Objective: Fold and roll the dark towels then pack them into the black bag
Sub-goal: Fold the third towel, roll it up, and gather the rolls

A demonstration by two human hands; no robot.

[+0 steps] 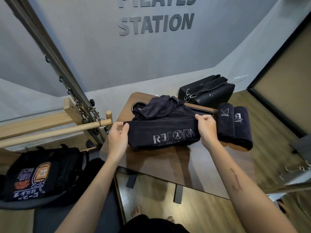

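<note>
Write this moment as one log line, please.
step: folding | left hand, right hand: gripping towel ends | rolled towels: two, beside | black bag: behind

The wall lettering (157, 0) is cut off at the top edge; the towel (161, 135) logo's end hides under the right hand (206, 130).

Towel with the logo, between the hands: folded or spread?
Folded: the logo towel is a narrow, layered band, both hands pinching its far edge.

Both arms reach forward, left grip (118, 135) and right grip (206, 127) pinching closed.
</note>
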